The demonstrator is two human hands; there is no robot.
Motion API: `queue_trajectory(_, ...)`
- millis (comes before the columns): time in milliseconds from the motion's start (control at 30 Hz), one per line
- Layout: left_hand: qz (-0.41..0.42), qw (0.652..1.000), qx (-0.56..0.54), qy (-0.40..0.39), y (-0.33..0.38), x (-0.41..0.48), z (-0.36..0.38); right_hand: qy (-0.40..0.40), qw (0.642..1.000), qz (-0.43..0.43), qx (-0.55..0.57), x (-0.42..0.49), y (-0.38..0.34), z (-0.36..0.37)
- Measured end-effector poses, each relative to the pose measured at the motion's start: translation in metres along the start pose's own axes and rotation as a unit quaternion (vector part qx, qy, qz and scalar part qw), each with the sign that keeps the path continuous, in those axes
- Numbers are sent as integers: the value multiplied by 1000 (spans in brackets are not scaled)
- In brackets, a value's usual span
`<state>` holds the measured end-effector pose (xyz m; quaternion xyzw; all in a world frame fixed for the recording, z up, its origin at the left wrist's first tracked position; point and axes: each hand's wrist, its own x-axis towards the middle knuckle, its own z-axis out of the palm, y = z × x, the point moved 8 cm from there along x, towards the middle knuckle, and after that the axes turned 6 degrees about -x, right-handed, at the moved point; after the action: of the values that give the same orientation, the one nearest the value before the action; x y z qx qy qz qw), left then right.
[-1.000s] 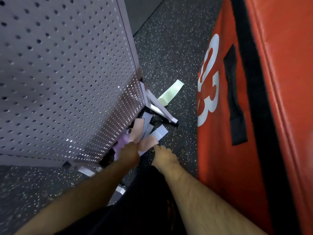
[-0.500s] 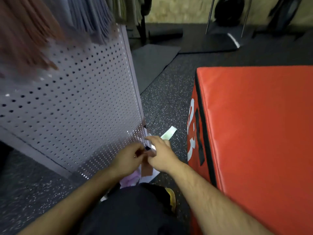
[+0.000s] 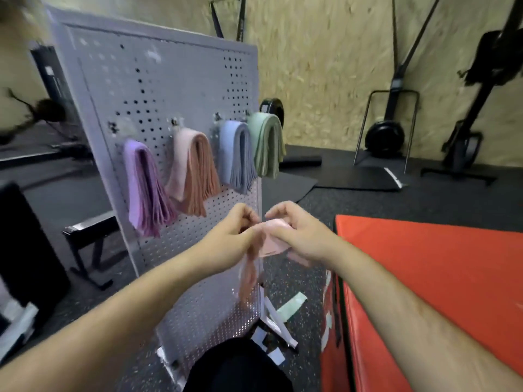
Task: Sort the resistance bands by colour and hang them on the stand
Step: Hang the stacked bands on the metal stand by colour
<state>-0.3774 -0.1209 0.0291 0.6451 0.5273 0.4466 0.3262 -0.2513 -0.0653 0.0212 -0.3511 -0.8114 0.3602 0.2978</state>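
Pink elastic resistance bands (image 3: pixel 273 240), number blurred: I hold them before the grey perforated metal stand (image 3: pixel 169 80), left hand (image 3: pixel 229 236) pinching the hanging ends, right hand (image 3: pixel 300 236) curled round the fold.

Step, as I judge: gathered, not hung.

Next: lift onto the pink hung bundle (image 3: pixel 192 171)'s hook.

Hung bundles: four, with purple bundle (image 3: pixel 144 188), blue bundle (image 3: pixel 237 157), green bundle (image 3: pixel 267 145).

Floor: one loose green band (image 3: pixel 291 305), at least two pale strips (image 3: pixel 276 357).

The gym is lit softly; the left edge of the frame is dark. Everything is smeared by motion, the pink band (image 3: pixel 249 271) most. Glints are seen low on the pegboard stand (image 3: pixel 198 312). Lines are bent near the edges.
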Motion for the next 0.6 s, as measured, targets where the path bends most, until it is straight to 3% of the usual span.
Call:
queue_trajectory(100,27,998,62,-17,41,-9,-20,-17,997,-55,48,7,-57,-20)
queue_trajectory(200,56,983,172,28,79,-15,-58,-51,993,-104,-22,17,-105,-31)
queue_trajectory(333,72,981,143,105,120,-8,-113,-59,987,-136,-65,42,-146,-41)
queue_trajectory(600,40,966,178,184,166,43,-184,155,955,-181,-175,117,-192,-69)
